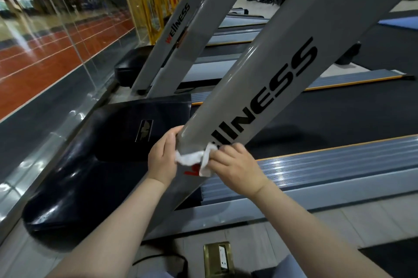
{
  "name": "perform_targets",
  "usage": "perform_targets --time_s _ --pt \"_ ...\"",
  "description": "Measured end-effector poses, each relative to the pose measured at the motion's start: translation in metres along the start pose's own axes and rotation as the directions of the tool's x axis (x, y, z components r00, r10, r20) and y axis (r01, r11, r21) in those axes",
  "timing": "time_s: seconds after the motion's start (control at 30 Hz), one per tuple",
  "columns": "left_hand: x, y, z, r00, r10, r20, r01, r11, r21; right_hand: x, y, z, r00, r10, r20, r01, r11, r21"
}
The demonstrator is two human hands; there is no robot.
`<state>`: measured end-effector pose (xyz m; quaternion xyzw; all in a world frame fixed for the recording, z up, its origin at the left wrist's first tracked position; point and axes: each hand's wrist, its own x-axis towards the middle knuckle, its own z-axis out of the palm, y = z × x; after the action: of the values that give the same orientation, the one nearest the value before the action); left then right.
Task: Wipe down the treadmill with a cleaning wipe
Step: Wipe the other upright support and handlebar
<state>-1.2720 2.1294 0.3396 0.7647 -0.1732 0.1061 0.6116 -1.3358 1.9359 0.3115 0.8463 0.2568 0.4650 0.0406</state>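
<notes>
A grey treadmill upright [267, 87] with black "wellness" lettering slants across the view from upper right to lower centre. A crumpled white wipe [194, 157] is wrapped round its lower part, over the red first letter. My left hand [164, 155] grips the upright's left edge and one end of the wipe. My right hand [235, 164] pinches the wipe's other end against the right side of the upright. The treadmill's black motor cover [95, 164] lies below left, and its black belt [339, 114] runs to the right.
A second treadmill with the same grey uprights [178, 28] stands just behind. A glass wall [56, 51] runs along the left. A brass floor socket [218, 257] with a black cable beside it sits on the tiled floor at the bottom. Grey ribbed side rails [339, 164] flank the belt.
</notes>
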Motion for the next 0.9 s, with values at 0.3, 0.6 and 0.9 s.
perform_targets --time_s 0.3,0.6,0.9 --pt "-0.002 0.003 0.000 0.999 -0.012 0.031 0.010 0.999 0.048 0.003 -0.032 0.005 0.117 0.991 -0.072 -0.695 0.133 0.707" --pt "0.001 0.003 -0.001 0.999 -0.002 0.054 0.002 1.000 -0.002 0.063 -0.052 0.007 0.418 0.861 -0.289 -0.729 0.508 0.460" --pt "0.003 0.017 -0.005 0.989 0.002 0.151 -0.010 0.998 0.055 0.084 -0.025 -0.009 0.550 0.745 -0.378 -0.688 0.661 0.299"
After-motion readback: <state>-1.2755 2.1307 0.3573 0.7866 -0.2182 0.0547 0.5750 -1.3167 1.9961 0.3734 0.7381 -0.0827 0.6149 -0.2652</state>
